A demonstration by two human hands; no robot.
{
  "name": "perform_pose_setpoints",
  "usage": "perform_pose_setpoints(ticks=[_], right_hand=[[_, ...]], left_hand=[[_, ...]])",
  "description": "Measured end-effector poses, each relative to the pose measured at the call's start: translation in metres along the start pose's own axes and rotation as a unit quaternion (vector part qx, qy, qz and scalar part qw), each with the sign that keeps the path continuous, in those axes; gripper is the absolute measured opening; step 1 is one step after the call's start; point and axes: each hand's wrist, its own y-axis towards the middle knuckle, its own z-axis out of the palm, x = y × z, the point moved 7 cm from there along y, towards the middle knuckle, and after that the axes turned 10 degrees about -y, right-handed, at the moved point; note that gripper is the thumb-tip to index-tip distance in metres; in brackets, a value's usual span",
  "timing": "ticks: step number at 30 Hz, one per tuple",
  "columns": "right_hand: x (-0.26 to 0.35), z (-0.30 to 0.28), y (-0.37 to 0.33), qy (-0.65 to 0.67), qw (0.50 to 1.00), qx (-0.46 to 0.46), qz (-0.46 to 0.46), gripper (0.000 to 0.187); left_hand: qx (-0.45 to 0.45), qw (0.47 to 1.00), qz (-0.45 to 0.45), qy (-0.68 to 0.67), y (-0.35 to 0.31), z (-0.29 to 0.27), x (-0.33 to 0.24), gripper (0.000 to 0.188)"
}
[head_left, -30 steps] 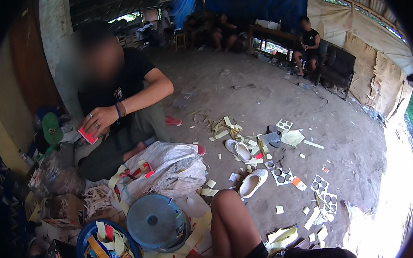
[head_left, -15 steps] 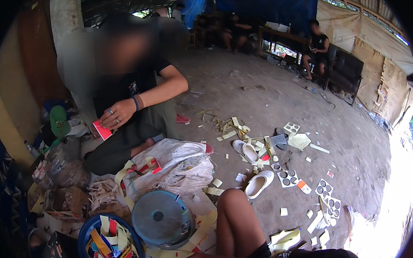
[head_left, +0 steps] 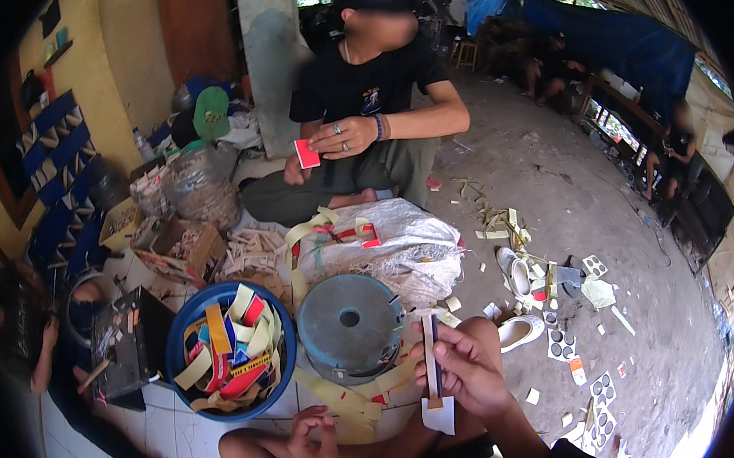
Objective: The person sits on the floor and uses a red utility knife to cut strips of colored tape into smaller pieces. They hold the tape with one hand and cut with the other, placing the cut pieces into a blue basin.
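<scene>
My right hand (head_left: 472, 366) grips a narrow upright piece with a dark middle strip, pale edges, a small pale crosspiece on top and a white flap at its lower end (head_left: 437, 411). Lower and to the left, my left hand (head_left: 316, 445) is above my bent leg, fingers loosely curled and apart, with nothing visible in them. Between and beyond my hands stands a round blue-grey drum-like block (head_left: 331, 321) with a hole in its top. Beside it, a blue basin (head_left: 175, 361) holds many coloured and cream card strips. Cream strips (head_left: 332, 393) lie around the block's foot.
Across from me a seated person (head_left: 365, 84) holds a red card piece (head_left: 307, 153). A white sack (head_left: 411, 247) lies between us. At left are a black box (head_left: 128, 348) and another person's arm (head_left: 45, 349). White shoes (head_left: 521, 331) and card scraps lie on the right floor.
My view has swung left and down. My right hand has risen into sight with the narrow piece, and my left hand now shows. The person opposite still holds the red card.
</scene>
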Motion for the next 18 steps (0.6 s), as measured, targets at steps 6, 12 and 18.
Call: perform_pose_setpoints(ticks=[6,12,18], right_hand=[[-0.008,0.031,-0.004,0.062,0.998,-0.01,0.012,0.043],[-0.019,0.052,-0.016,0.101,0.992,0.038,0.062,0.048],[-0.027,0.059,-0.023,0.123,0.985,0.039,0.111,0.05]], left_hand=[[0.074,0.979,-0.054,-0.18,0.013,0.051,-0.02,0.011],[0.112,0.961,-0.076,-0.242,0.04,0.091,-0.06,0.035],[0.137,0.925,-0.098,-0.341,0.039,0.101,-0.067,0.041]])
